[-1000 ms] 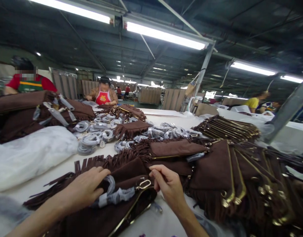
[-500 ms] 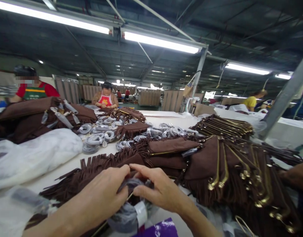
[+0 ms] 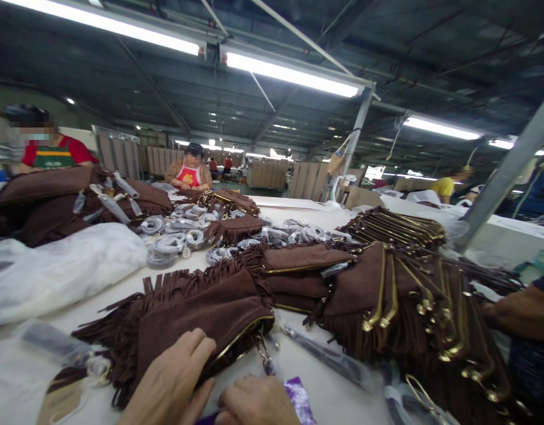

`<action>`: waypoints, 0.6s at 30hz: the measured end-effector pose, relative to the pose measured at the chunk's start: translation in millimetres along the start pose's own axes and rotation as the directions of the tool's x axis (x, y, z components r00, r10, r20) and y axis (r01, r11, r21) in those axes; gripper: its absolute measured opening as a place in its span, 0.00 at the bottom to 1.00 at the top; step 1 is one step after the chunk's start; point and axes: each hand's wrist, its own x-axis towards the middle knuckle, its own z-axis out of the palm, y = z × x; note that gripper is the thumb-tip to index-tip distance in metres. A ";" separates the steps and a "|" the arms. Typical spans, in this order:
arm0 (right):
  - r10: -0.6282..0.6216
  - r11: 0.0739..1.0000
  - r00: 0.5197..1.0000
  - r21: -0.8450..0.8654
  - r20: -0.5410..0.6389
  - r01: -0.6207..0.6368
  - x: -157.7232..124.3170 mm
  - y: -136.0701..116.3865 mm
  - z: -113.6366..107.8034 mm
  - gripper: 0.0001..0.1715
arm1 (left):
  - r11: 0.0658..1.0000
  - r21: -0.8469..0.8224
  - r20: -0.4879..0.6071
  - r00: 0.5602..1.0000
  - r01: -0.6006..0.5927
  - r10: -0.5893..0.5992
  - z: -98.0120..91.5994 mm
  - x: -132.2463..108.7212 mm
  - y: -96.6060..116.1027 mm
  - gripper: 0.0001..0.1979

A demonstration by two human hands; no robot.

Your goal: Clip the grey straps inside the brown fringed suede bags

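Note:
A brown fringed bag (image 3: 187, 301) lies in front of me, its gold zipper edge facing right and a metal clasp (image 3: 263, 354) hanging from its corner. My left hand (image 3: 174, 372) is over the bag's lower edge, fingers bent on the fabric and thumb below, closed on it. At the bottom of the view my right hand (image 3: 256, 401) is closed with curled fingers; what they hold is hidden. A purple and white printed piece (image 3: 300, 401) shows beside the right hand, and dark purple also shows between the hands.
Stacked fringed bags (image 3: 364, 289) with gold zippers fill the right. Plastic-wrapped straps (image 3: 165, 245) lie in coils beyond, and a wrapped strap (image 3: 325, 354) lies right of my hands. A white plastic bag (image 3: 77, 265) sits left. Another person's arm (image 3: 520, 310) reaches in from the right.
The wrapped strap coil between my hands is no longer visible. Both hands have moved down and toward me, uncovering the fringed bag. The right hand has closed beside the purple piece.

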 end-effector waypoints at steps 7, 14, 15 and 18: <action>-0.262 0.957 0.938 0.186 0.227 0.222 -13.1 23.0 -46.4 0.07 | 0.986 0.159 0.188 0.979 0.043 -0.073 -10.0 -7.5 -33.7 0.17; 0.054 0.911 0.958 0.380 0.281 -0.162 6.6 16.3 -68.4 0.14 | 0.979 0.041 0.195 0.959 0.202 -0.206 -61.4 39.0 -24.8 0.16; 0.136 0.867 0.958 0.437 0.254 -0.238 13.0 14.6 -80.3 0.15 | 0.979 0.031 0.193 0.960 0.200 -0.202 -65.2 41.2 -24.5 0.16; 0.289 0.817 0.914 0.425 0.284 -0.390 37.6 7.6 -107.7 0.14 | 0.982 0.011 0.178 0.966 0.187 -0.186 -72.5 46.9 -21.3 0.17</action>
